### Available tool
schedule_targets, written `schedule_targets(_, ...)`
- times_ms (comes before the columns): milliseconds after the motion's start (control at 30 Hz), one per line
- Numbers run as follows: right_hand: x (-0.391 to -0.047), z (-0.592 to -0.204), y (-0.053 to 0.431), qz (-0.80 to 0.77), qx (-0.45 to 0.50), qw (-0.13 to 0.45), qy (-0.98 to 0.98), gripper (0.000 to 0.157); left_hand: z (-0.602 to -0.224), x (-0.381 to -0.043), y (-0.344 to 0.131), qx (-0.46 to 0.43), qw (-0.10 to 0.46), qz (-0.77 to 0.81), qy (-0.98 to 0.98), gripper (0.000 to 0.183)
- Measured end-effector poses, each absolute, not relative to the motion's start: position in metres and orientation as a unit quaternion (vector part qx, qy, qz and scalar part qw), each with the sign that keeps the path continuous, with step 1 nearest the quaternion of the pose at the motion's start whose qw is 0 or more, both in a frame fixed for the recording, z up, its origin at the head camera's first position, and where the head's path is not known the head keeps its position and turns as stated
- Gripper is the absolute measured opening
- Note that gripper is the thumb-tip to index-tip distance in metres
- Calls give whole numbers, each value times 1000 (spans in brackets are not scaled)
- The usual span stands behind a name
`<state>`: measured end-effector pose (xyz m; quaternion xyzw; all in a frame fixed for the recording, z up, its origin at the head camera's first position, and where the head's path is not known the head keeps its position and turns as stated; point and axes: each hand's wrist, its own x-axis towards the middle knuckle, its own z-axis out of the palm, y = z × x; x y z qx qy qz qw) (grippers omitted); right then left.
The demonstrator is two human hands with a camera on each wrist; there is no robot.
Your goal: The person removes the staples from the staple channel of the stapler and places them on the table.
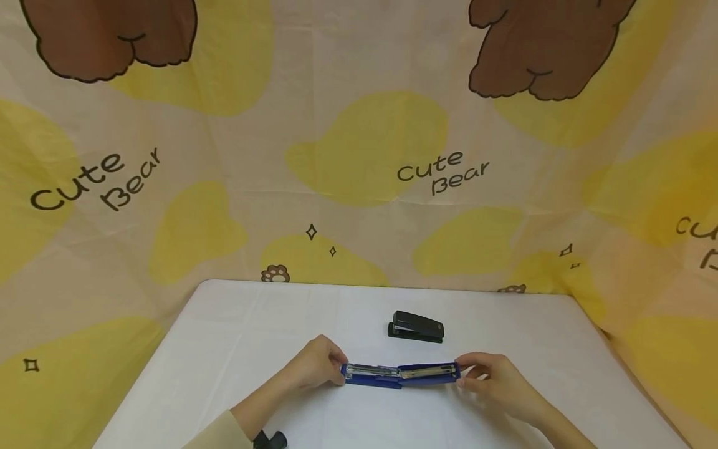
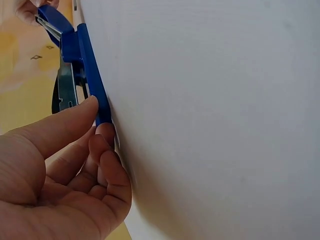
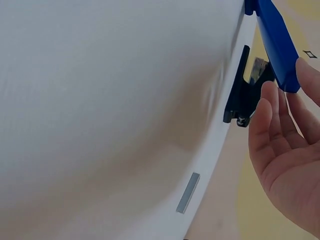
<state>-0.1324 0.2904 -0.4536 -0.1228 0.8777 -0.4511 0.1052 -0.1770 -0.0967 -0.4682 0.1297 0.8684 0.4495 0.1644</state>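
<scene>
A blue stapler (image 1: 373,378) is opened out wide over the white table, its metal inner parts facing up. My left hand (image 1: 316,363) pinches the end of its base between thumb and fingers. At the opposite end, my right hand (image 1: 499,379) holds the tip of the top arm. In the left wrist view, the thumb (image 2: 75,120) presses along the base close over the table. The right wrist view has the blue arm (image 3: 278,47) raised off the table, thumb on one side and fingers on the other.
Behind the blue stapler stands a black stapler (image 1: 416,327). A short grey strip of staples (image 3: 188,193) lies on the table (image 3: 100,100) near the right hand. A black object (image 1: 277,440) shows beside the left sleeve. A printed cloth (image 1: 359,149) hangs behind the table.
</scene>
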Motion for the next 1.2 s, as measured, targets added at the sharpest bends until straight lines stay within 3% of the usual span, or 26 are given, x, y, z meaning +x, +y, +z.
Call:
schedule_targets(567,-141,-456,259,-451,-126,91,879,36,-466,-181,-125,104,157,444,876,29)
schedule_targets(1200,-156,-461,215,-454,-170,80,871,30,-463,-181,-158,36,112,421,899,29)
